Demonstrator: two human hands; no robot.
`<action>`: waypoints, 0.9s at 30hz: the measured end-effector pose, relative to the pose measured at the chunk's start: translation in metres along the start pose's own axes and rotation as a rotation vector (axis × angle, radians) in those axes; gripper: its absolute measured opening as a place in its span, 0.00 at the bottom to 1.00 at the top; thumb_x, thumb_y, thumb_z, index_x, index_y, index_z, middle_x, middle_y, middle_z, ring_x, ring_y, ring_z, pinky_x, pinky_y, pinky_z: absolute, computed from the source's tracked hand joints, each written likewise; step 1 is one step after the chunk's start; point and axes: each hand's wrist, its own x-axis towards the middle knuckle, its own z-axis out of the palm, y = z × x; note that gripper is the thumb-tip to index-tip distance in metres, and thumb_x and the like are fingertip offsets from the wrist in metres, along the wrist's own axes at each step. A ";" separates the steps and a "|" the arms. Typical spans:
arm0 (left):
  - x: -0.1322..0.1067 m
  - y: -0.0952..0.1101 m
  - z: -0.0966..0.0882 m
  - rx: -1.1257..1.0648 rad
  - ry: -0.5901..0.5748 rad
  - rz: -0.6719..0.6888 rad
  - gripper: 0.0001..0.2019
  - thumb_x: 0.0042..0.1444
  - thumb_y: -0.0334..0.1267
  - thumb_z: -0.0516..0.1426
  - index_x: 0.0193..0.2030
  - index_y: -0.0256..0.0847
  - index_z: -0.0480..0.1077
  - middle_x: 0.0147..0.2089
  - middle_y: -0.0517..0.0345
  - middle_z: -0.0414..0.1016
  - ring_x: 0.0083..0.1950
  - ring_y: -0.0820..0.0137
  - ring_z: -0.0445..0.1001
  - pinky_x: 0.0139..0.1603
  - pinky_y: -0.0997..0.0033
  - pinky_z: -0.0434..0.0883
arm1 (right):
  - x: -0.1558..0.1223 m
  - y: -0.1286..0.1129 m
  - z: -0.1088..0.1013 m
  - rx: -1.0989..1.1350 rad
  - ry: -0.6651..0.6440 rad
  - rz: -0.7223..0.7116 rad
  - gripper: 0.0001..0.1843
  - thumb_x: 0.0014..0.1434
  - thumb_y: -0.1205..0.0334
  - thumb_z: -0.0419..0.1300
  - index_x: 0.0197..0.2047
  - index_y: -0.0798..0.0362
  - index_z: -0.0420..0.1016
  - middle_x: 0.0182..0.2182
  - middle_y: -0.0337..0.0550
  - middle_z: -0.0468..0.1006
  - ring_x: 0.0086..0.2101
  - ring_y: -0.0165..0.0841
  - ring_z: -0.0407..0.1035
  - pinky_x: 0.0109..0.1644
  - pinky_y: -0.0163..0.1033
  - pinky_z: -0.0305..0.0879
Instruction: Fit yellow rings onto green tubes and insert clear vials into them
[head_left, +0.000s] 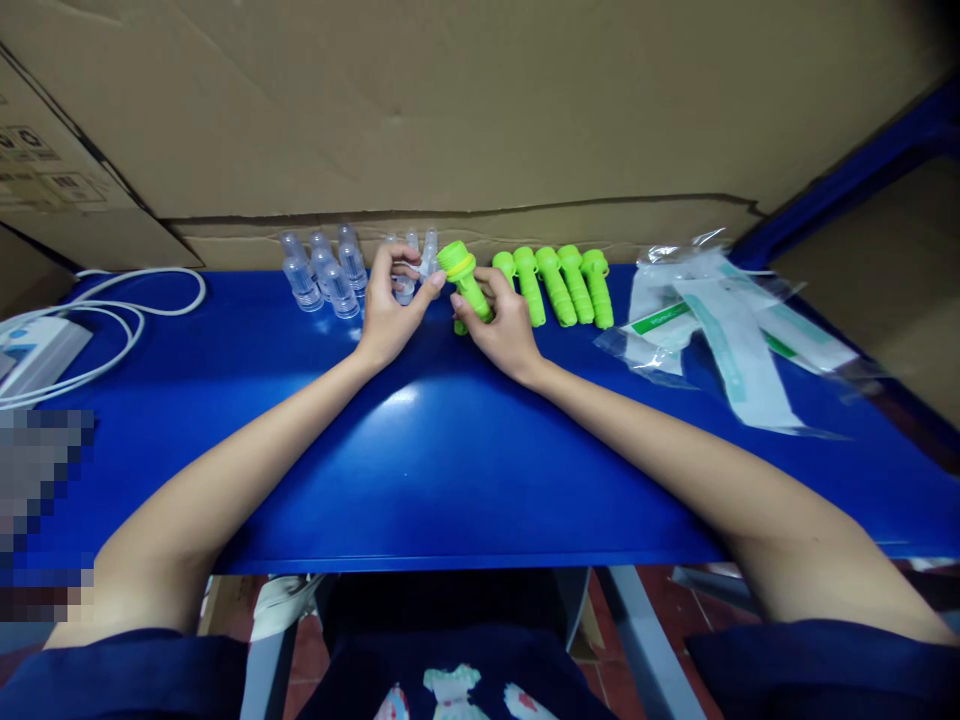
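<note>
My right hand (504, 325) is closed around a bright green flashlight-shaped plastic piece (466, 275), its wide ringed head tilted up and to the left. Close to that head is the thumb of my left hand (394, 310), whose curved fingers stand apart from the thumb. A small clear plastic piece (403, 292) shows in the gap of the left hand; whether the fingers touch it I cannot tell. Just behind, small clear tubes (430, 248) stand partly hidden by the fingers. Several more green flashlight-shaped pieces (556, 285) lean in a row right of my right hand.
Several larger clear plastic bottle-like pieces (341, 290) stand to the left on the blue table (465, 480). Clear-and-white plastic packets (739, 350) lie at the right. A white device (45, 350) with a looped white cable (142, 312) sits far left. A cardboard wall (480, 110) closes the back.
</note>
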 end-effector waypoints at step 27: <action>0.002 0.010 -0.014 0.425 -0.193 0.149 0.14 0.70 0.51 0.56 0.42 0.45 0.75 0.42 0.53 0.82 0.49 0.56 0.78 0.64 0.50 0.60 | -0.004 0.006 0.000 -0.164 -0.022 -0.144 0.29 0.67 0.52 0.58 0.67 0.56 0.64 0.57 0.60 0.78 0.52 0.48 0.77 0.59 0.57 0.76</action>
